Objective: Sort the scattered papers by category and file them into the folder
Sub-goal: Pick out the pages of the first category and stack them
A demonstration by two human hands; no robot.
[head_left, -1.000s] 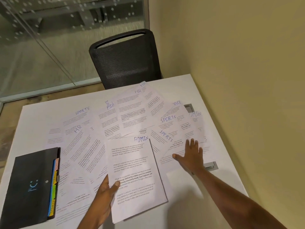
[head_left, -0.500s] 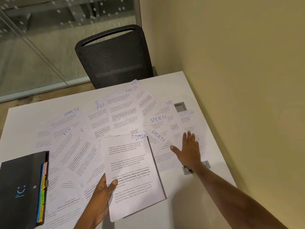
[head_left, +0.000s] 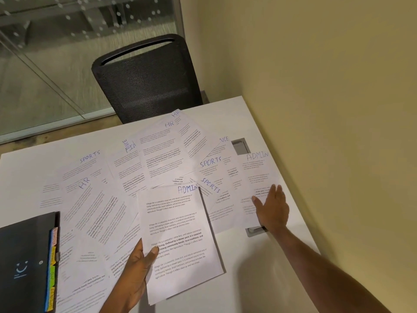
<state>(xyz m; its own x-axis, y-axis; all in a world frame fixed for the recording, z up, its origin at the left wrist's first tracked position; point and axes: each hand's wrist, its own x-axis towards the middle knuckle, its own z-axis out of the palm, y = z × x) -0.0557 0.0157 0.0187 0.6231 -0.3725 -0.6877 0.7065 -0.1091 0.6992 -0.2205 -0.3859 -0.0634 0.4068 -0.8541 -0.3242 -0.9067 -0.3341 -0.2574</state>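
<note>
While sliding anything across a bench this crowded, easy to muddle the categories. Spread over most of it: scattered papers, fanned and overlapping, headed SPORTS, HR, FINANCE, ADMIN. At the near left corner: black folder, closed, coloured tabs along its right edge, nearest sheets against or under that edge, hard to tell which. Near centre: ADMIN stack, pinched at its lower left by the left hand, thumb on top. By the wall: another ADMIN sheet, pressed flat under the right hand, fingers straight, gripping nothing. Likely trouble:
- dragging that sheet and hauling along the SPORTS pages overlapping it
- catching a corner on the cable cut-out beneath the wrist
- letting the one-sided pinch loosen, with the stack fanning out or sagging onto unsorted pages
</note>
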